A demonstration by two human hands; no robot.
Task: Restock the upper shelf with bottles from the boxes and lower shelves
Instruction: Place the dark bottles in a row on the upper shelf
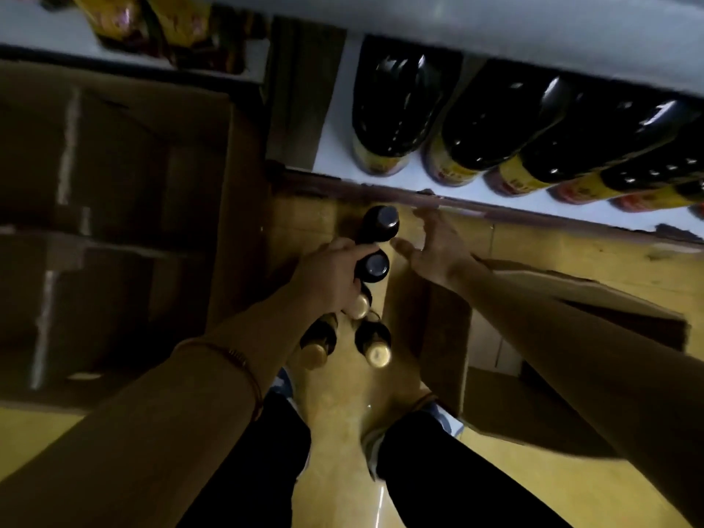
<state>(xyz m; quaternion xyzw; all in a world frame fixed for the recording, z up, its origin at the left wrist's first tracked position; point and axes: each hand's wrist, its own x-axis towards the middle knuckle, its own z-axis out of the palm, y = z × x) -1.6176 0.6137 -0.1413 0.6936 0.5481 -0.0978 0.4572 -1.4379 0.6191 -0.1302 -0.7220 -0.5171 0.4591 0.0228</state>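
Here the left hand (330, 278) fingers grip several dark bottles (375, 238) just below the shelf edge (449, 203); the right hand (434, 247) fingers are spread wide beside them, holding nothing.

Shop stockroom or aisle. White shelf (335, 120) holds a row of identical dark bottles (396, 108) with yellow labels. Cardboard boxes (114, 222) stacked on the yellow floor (343, 413). Packaged goods (152, 20) on neighbouring shelf.
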